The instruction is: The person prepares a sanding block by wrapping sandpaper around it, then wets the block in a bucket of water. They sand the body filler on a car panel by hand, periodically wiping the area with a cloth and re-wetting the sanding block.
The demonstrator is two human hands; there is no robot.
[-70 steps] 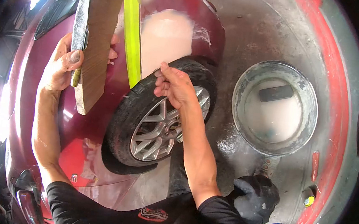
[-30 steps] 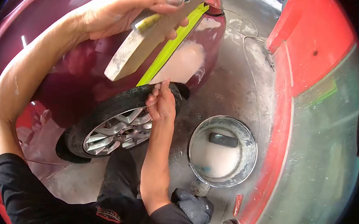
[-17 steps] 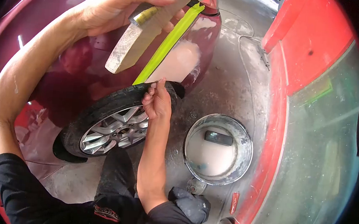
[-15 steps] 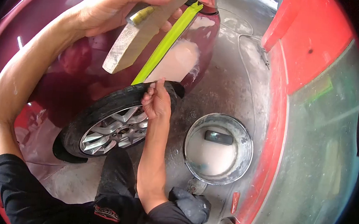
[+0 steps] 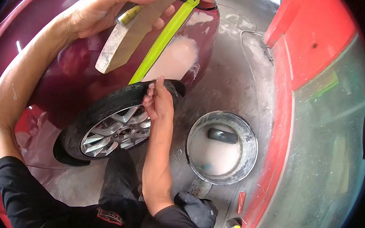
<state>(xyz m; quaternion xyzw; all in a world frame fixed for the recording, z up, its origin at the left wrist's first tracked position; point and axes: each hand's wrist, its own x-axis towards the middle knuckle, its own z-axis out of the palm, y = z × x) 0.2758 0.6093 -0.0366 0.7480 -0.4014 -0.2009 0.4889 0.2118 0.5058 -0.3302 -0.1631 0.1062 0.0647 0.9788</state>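
Observation:
My left hand (image 5: 109,7) is closed round a long flat sanding block (image 5: 133,37), with a small yellow roll (image 5: 129,15) against its side. The block is raised in front of the maroon car panel (image 5: 83,72). My right hand (image 5: 159,98) has curled fingers at the wheel arch edge, just below a pale filler patch (image 5: 176,58); whether it pinches anything is too small to tell. Yellow-green tape (image 5: 164,42) runs along the panel between the block and the patch. Beneath my right hand is the tire (image 5: 101,107) with its silver rim (image 5: 119,130).
A round bucket (image 5: 248,164) of cloudy liquid, with a dark block (image 5: 222,136) in it, stands on the floor right of my right forearm. Farther right are a red panel (image 5: 312,43), a red tube (image 5: 241,202) and a small can (image 5: 234,226). A hose (image 5: 254,76) lies on the floor.
My left hand and the block have shifted slightly left in view, as have the tape and patch. My right hand stays at the wheel arch edge.

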